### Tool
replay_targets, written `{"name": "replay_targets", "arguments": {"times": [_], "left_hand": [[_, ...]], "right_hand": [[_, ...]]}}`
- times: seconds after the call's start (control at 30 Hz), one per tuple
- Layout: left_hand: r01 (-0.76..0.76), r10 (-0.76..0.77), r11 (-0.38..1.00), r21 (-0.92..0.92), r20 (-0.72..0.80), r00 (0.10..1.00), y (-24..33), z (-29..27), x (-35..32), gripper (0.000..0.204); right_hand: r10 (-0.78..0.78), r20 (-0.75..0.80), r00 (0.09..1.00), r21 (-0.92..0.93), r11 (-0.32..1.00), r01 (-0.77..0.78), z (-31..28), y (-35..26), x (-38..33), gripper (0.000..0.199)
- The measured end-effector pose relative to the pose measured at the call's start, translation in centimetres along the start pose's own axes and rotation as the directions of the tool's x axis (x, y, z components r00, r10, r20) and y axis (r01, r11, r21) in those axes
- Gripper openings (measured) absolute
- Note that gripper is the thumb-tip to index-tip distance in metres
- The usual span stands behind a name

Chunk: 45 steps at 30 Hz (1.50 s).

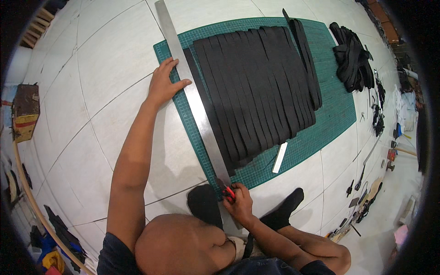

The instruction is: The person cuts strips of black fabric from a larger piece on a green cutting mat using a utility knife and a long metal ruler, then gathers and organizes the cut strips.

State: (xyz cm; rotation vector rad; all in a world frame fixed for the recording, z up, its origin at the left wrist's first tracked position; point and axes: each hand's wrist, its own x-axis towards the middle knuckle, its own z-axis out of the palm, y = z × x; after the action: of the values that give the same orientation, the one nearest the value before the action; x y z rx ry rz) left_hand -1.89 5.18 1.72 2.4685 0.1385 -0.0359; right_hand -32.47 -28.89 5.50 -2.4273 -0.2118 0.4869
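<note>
A long metal ruler [198,110] lies along the left side of a green cutting mat [337,107], its far end past the mat's edge. My left hand [163,85] presses on the ruler's far part, thumb and fingers spread. At the ruler's near end, my right hand [240,205] is closed around a red utility knife [229,192]. The blade is too small to make out. Beside the ruler, a wide layer of black material [256,87] is split into many long strips. A narrow black edge of it runs close along the ruler.
A folded bundle of black strips [306,64] lies at the mat's right. Further right sits a heap of black straps [352,57]. A short white piece [280,158] rests near the mat's front edge. Scattered tools [360,183] line the right; a wooden box [26,112] stands left.
</note>
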Motion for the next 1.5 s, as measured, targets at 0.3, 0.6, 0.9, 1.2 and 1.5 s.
{"name": "replay_targets", "arguments": {"times": [0.3,0.6,0.9,1.2,1.5], "left_hand": [[0.058,-0.058,0.998,-0.028,0.014,0.998,0.5,0.1,-0.1,0.089],[0.034,-0.034,0.999,-0.007,0.001,0.999,0.5,0.0,0.1,0.090],[0.024,-0.021,0.999,-0.023,0.111,0.994,0.4,-0.9,0.3,0.100],[0.031,-0.036,0.998,0.062,0.093,0.995,1.0,-0.4,-0.5,0.113],[0.011,-0.030,0.990,0.142,0.136,0.990,-0.7,-1.1,-1.0,0.122]], "right_hand": [[-0.035,-0.021,0.999,0.015,0.999,0.036,-0.3,0.1,0.1,0.046],[0.000,0.013,1.000,0.055,0.998,0.000,-0.6,-0.1,0.2,0.047],[0.303,-0.204,0.931,0.474,0.862,-0.177,-2.3,3.8,1.9,0.031],[0.410,-0.528,0.744,0.155,0.907,-0.391,-9.6,10.0,11.0,0.040],[0.437,-0.068,0.897,0.524,0.781,-0.341,-5.3,2.0,4.6,0.039]]}}
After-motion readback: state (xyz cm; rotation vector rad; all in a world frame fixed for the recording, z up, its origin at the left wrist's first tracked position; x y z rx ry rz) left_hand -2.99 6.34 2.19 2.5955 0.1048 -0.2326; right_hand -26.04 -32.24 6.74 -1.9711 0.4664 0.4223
